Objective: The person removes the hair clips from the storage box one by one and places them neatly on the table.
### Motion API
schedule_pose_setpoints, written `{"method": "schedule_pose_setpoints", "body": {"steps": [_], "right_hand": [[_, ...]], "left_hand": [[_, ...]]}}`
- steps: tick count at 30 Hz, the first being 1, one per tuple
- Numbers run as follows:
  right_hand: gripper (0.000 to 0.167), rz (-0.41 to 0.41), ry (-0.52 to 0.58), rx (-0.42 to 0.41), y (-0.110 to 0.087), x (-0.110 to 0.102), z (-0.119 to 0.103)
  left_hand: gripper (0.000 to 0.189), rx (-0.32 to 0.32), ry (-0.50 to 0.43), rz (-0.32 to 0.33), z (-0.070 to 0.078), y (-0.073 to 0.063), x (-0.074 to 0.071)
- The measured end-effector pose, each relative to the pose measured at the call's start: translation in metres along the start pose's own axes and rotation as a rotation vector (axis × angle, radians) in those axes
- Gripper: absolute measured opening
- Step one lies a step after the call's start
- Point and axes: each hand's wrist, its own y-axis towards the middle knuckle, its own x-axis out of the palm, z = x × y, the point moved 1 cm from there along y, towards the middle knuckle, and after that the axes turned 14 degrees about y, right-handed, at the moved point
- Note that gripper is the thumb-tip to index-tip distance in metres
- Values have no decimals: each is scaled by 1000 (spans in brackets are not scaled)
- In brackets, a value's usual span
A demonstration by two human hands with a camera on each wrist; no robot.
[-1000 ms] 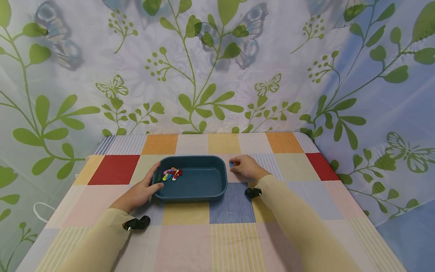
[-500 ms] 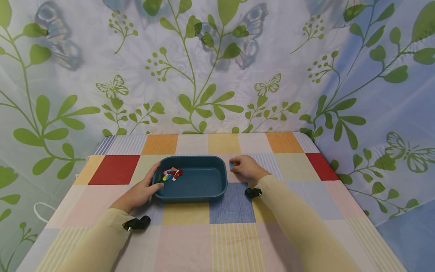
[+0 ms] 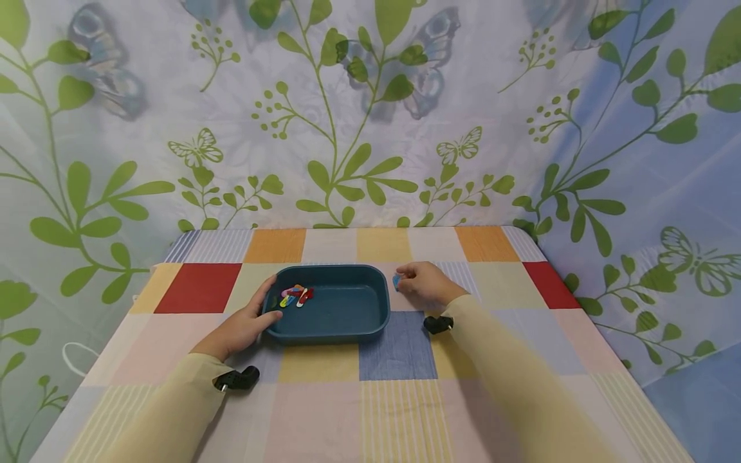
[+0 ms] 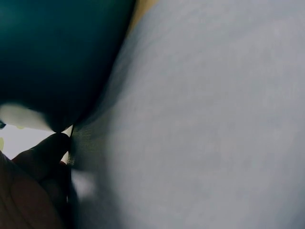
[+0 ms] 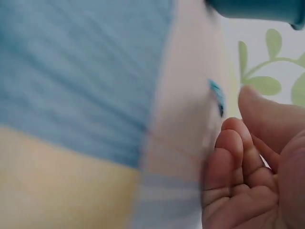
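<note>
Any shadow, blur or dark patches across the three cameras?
Head: bright, tray fairly crisp, soft shadow on the cloth beside the right sleeve; left wrist: left hand dark, tray and cloth blurred; right wrist: small blue piece and cloth soft, right hand sharper.

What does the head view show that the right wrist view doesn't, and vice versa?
Only the head view shows the left hand touching the tray and the small clips inside it. Only the right wrist view shows the palm side of the right hand. Both show that hand, the tray, a blue piece and the leafy curtain.
</note>
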Motion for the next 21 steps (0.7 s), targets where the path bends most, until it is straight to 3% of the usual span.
{"method": "schedule_pose_setpoints", "body": {"steps": [3,8,16,21], "right_hand": [[44,52,30,7,0,-9,-8],[41,101,32,-62,3,-17,-42],[41,-8,43,-207,6,3,-105],[39,-116,44,-227,10,31,-129]], "left_hand": [[86,4,4,-3,0,0,0],[86,0,15,1,-1,0,-2],[86,-1,4,-3,1,0,-1],[86,6,20,10,1,-1,-2]]}}
